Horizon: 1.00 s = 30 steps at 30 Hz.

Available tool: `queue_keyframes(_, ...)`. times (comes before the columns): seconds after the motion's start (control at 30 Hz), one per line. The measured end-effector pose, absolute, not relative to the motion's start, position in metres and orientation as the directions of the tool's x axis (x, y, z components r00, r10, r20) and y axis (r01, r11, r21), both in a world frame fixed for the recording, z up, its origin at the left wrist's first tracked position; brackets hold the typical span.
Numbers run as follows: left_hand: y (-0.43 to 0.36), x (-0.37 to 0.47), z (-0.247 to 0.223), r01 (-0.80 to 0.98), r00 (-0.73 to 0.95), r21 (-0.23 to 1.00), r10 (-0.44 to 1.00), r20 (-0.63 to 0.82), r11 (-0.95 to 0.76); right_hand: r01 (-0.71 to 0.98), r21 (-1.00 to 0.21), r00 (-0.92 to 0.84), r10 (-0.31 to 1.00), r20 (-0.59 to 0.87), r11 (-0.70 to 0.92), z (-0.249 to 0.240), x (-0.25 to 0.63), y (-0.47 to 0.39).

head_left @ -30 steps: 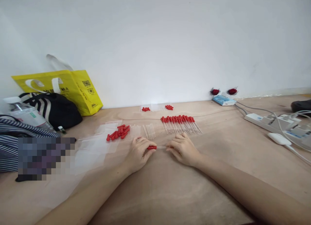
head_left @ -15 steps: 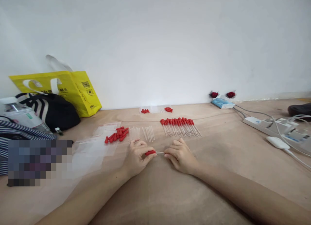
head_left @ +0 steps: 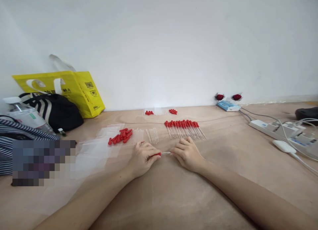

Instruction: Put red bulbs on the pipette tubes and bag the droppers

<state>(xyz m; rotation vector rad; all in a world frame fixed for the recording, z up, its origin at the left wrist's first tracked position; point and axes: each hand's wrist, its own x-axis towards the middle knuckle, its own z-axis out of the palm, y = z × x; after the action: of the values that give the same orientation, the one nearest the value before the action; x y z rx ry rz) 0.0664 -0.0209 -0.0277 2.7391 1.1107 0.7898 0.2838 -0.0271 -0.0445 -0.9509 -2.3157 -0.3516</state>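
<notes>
My left hand pinches a red rubber dropper bulb, most of it covered by my fingers. From its mouth a thin clear pipette tube runs across to my right hand, whose fingertips are closed on the tube's other end. Past my left hand lie a heap of loose red bulbs and two groups of clear tubes. Beyond my right hand is a row of droppers, red bulbs on clear tubes, with their tips towards me.
Clear plastic bags lie flat at the left. Small bags with red bulbs rest by the wall. A yellow bag, a black bag and a bottle stand left. A power strip with cables lies right.
Both hands have shifted slightly. My left fingers now cover more of the red bulb, and my right hand sits a little further right and higher, still on the tube.
</notes>
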Motion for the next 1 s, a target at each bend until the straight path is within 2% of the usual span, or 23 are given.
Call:
queue_keyframes(0.1,-0.019,0.065,-0.029,0.630,0.624,0.254,0.673,0.397,-0.734,0.712,0.039,-0.574,0.550,0.606,0.701,-0.044,0.283,-0.028)
queue_keyframes(0.3,-0.018,0.064,-0.028,0.645,0.623,0.259,0.691,0.367,-0.719,0.716,0.008,-0.575,0.582,0.575,0.698,-0.043,0.284,-0.027)
queue_keyframes(0.53,-0.016,0.059,-0.029,0.701,0.531,0.294,0.751,0.392,-0.650,0.748,-0.049,-0.540,0.650,0.535,0.662,-0.039,0.293,-0.028)
queue_keyframes(0.63,-0.011,0.056,-0.031,0.730,0.466,0.329,0.789,0.400,-0.599,0.833,-0.183,-0.365,0.768,0.527,0.522,-0.038,0.295,-0.023)
queue_keyframes(0.77,-0.007,0.056,-0.033,0.718,0.463,0.380,0.808,0.365,-0.583,0.889,-0.413,-0.004,0.904,0.427,0.199,-0.035,0.292,-0.004)
queue_keyframes(0.87,-0.007,0.056,-0.032,0.699,0.497,0.385,0.797,0.344,-0.602,0.876,-0.481,0.162,0.923,0.350,0.028,-0.030,0.283,0.017)
queue_keyframes(1.0,-0.010,0.056,-0.029,0.686,0.515,0.388,0.787,0.339,-0.616,0.865,-0.492,0.267,0.918,0.294,-0.094,-0.025,0.265,0.042)
